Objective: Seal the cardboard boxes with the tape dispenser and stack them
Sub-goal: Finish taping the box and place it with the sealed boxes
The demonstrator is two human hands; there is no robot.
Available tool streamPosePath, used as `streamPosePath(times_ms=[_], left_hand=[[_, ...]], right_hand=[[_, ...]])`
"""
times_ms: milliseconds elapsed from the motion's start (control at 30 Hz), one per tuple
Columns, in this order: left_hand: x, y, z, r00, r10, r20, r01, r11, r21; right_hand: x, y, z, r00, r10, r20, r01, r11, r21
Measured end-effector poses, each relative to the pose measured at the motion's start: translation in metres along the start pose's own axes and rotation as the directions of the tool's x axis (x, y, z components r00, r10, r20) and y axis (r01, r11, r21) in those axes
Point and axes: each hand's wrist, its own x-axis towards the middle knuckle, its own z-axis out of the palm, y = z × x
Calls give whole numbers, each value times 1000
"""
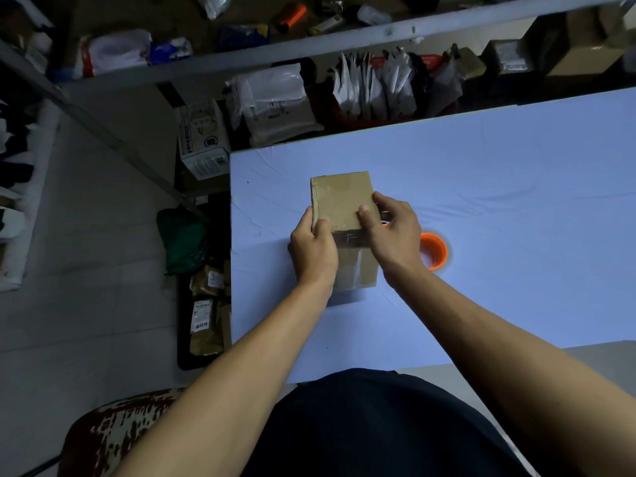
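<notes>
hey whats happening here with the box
A person at a table covered in pale blue holds a cardboard box with both hands. The left hand grips its near left corner and the right hand grips its near right edge, thumbs on top. It appears to sit on a second cardboard box underneath, so they look stacked. An orange tape dispenser lies on the table just right of the right hand, untouched. Shelves with parcels stand behind.
</notes>
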Motion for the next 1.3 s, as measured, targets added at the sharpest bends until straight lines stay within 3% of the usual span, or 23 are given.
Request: streamPosePath(times_ms=[133, 267, 367, 567, 733, 867, 1033, 1167, 1300], left_hand=[[0, 2, 1, 996, -89, -2, 88, 989, -117], [4, 12, 2, 982, -186, -18, 177, 955, -239], [9, 20, -1, 979, -202, -5, 196, 958, -211], [42, 33, -12, 929, -366, 53, 370, 922, -117], [46, 29, -28, 889, -409, 203, 433, 897, -88], [43, 13, -41, 869, -375, 322, 420, 904, -82], [34, -13, -37, 880, -226, 418, 282, 956, -77], [29, -44, -34, 879, -138, 456, 156, 988, -1], [29, -63, -36, 881, -148, 449, 157, 987, 17]], right_hand=[[5, 2, -4, 997, 72, 27, -74, 994, 86], [6, -4, -6, 997, 23, 76, -23, 1000, 6], [4, -9, -16, 980, -84, 181, 109, 985, -137], [-1, -4, -22, 907, -204, 368, 263, 958, -117], [3, -1, -21, 906, -159, 391, 248, 951, -186], [8, 2, -17, 922, -100, 375, 178, 967, -180], [12, 19, -7, 948, 53, 314, -8, 990, -143], [12, 39, 4, 922, 104, 374, -58, 989, -133], [10, 57, 6, 874, 126, 469, -68, 988, -139]])
